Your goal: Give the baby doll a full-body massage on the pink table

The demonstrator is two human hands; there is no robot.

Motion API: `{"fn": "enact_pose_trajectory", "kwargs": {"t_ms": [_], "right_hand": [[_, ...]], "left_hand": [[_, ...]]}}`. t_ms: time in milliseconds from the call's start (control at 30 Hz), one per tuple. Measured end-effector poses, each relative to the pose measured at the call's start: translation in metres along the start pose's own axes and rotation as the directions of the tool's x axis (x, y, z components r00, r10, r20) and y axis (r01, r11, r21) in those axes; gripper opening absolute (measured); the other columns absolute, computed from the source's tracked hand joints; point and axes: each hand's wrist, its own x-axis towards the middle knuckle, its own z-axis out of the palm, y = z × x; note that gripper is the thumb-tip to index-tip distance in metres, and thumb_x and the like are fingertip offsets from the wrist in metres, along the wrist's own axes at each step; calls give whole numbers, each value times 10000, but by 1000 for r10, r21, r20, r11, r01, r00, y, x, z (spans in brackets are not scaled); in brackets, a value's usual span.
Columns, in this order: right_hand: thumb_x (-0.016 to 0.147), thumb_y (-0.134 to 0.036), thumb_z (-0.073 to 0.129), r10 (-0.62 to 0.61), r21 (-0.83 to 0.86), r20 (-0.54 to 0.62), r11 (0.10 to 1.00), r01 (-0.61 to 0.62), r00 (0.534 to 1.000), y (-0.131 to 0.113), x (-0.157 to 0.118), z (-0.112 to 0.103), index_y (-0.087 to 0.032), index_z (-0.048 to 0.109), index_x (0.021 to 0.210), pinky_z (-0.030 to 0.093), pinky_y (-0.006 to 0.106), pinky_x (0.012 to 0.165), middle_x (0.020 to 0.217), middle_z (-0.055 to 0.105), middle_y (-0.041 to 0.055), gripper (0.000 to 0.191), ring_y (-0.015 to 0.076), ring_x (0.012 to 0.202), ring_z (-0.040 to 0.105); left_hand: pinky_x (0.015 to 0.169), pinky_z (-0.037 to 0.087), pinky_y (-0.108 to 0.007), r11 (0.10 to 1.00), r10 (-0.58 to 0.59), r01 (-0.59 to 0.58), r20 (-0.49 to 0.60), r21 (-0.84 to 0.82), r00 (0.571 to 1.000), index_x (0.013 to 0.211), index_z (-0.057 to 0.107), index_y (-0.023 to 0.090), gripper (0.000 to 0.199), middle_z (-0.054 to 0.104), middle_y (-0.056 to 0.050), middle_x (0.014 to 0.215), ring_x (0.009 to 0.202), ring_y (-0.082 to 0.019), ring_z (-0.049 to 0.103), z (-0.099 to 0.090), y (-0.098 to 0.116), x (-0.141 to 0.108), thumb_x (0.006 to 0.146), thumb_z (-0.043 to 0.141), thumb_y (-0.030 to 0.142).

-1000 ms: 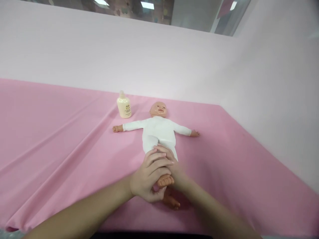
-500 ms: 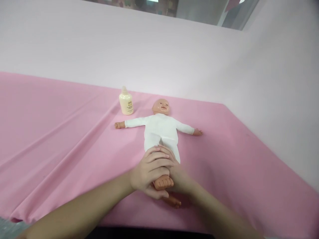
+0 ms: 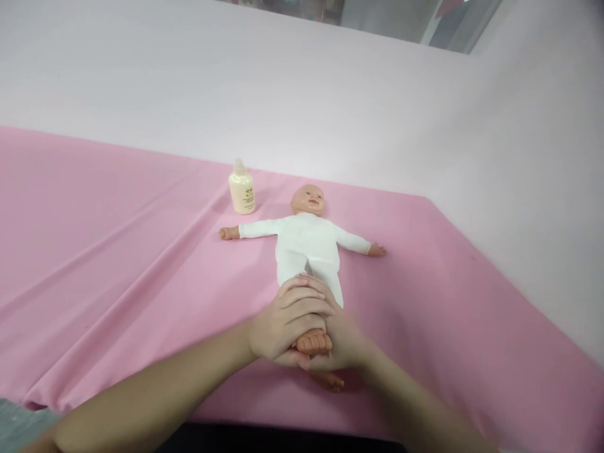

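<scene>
A baby doll (image 3: 309, 242) in a white suit lies on its back, arms spread, head away from me. My left hand (image 3: 290, 321) is wrapped over one of the doll's feet (image 3: 314, 341), whose toes poke out below the fingers. Pressed against it from the right, my right hand (image 3: 342, 330) holds the same foot, its fingers partly covered by the left ones. The doll's other foot (image 3: 330, 380) rests lower down, beneath my hands.
A cream pump bottle (image 3: 243, 192) stands upright left of the doll's head. Pink cloth (image 3: 141, 251) with folds at the left covers the table. Behind and to the right rises a pale wall (image 3: 283, 94), with a window (image 3: 387, 22) at the top.
My hands have shifted slightly around the doll's foot, and the left thumb has moved up and left. The whole view has shifted a little.
</scene>
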Motion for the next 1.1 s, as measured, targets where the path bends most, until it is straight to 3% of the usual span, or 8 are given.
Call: {"fn": "enact_pose_trajectory", "kwargs": {"t_ms": [133, 333, 467, 567, 733, 933, 1100], "right_hand": [[747, -521, 680, -111, -8, -121, 994, 110, 986, 2, 2, 1, -262, 501, 1330, 200, 532, 1239, 1414, 407, 67, 662, 312, 1419, 281], [697, -464, 706, -5, 62, -74, 998, 9, 997, -6, 0, -6, -244, 606, 1200, 148, 505, 1250, 1408, 437, 55, 558, 320, 1437, 254], [722, -434, 696, -8, 123, -147, 992, 26, 989, -8, -1, -6, -248, 624, 1183, 190, 500, 1235, 1373, 438, 57, 501, 304, 1403, 296], [751, -495, 660, -42, 140, -160, 988, 65, 986, -5, -1, -5, -255, 640, 1154, 227, 492, 1216, 1314, 466, 58, 470, 297, 1363, 325], [821, -585, 543, -12, 143, -103, 989, 27, 995, -3, 0, -6, -223, 648, 1143, 297, 491, 1171, 1298, 473, 93, 496, 295, 1304, 376], [878, -739, 328, 15, 241, -209, 970, 37, 978, -3, 2, -1, -212, 619, 1154, 412, 503, 1067, 1265, 485, 112, 662, 294, 1223, 441], [870, -758, 320, 61, 299, -278, 954, 26, 959, -4, 2, 2, -225, 627, 1124, 422, 519, 1052, 1261, 502, 111, 666, 303, 1200, 472]], "left_hand": [[1177, 254, -400, 1000, 8, -8, 1, -17, 1000, 1121, 549, 179, 387, 654, -84, 1112, 1170, -223, 492, 0, 1, 1, 970, 362, 482], [1164, 283, -404, 1000, 9, -9, -2, -2, 1000, 1110, 555, 168, 364, 655, -96, 1115, 1182, -227, 490, -2, 2, 5, 980, 355, 444], [1125, 344, -404, 1000, -3, 3, 1, -24, 1000, 1116, 559, 175, 348, 657, -100, 1128, 1181, -228, 491, -3, 2, 5, 985, 357, 426], [1117, 346, -414, 999, 3, -2, 8, -40, 1000, 1112, 549, 191, 348, 644, -97, 1139, 1172, -236, 499, -1, 1, 3, 985, 353, 448], [1107, 338, -413, 998, -19, 22, 35, -66, 999, 1200, 520, 189, 451, 629, -100, 1137, 1178, -247, 495, 3, 0, -1, 995, 290, 517], [1060, 363, -428, 996, -7, 7, 0, -92, 1000, 1203, 518, 168, 482, 642, -108, 1110, 1146, -249, 500, 4, 0, 3, 1006, 254, 521], [1034, 376, -432, 996, -18, 20, 27, -93, 999, 1191, 518, 171, 473, 648, -110, 1123, 1151, -258, 507, 3, 0, 3, 1004, 254, 516]]}}
